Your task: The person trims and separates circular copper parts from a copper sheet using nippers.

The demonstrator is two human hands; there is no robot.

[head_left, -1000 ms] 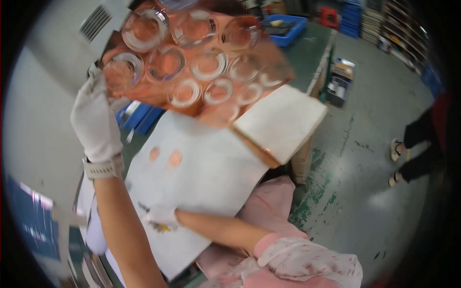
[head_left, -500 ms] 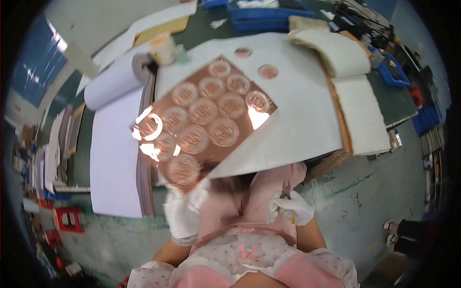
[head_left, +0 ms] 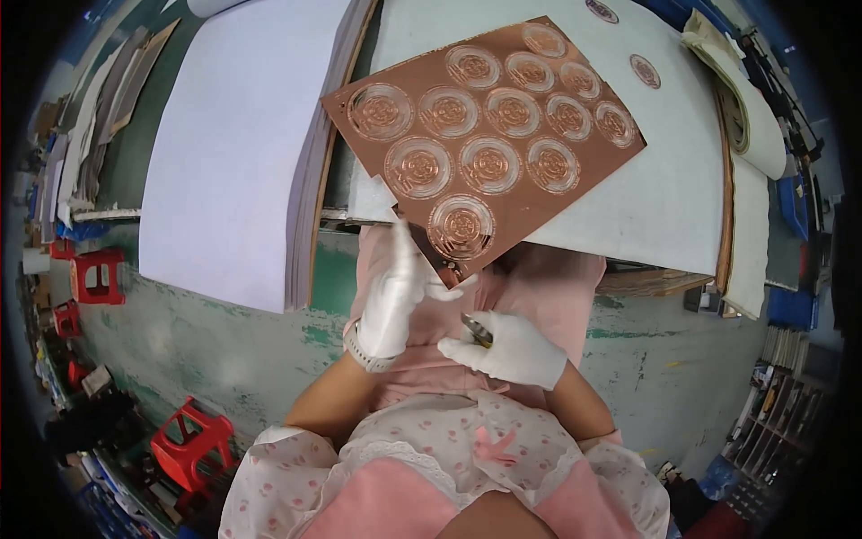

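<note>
A shiny copper-coloured sheet point(head_left: 530, 202) with several raised round medallion patterns lies tilted across the white-covered table, its near corner jutting over the front edge. My left hand point(head_left: 393, 301), in a white glove, grips the sheet beside that near corner, the thumb showing just below it and other fingers hidden beneath. Close by on the right, my gloved right hand point(head_left: 519, 352) is closed around small pliers point(head_left: 478, 330). The pliers' jaws point up and left, a short gap away from the sheet's corner. Most of their handles are hidden in my palm.
To the left lies a thick stack of large white sheets point(head_left: 233, 153). Two loose round copper-coloured pieces, one of them a disc point(head_left: 645, 72), rest on the white table cover point(head_left: 664, 180). Cream rolled material point(head_left: 741, 108) lies at the right edge. Red stools point(head_left: 191, 445) stand on the left floor.
My right hand with the pliers has come left, nearer the sheet's near corner. The sheet looks turned and less glaring. The whole view has shifted downward.
</note>
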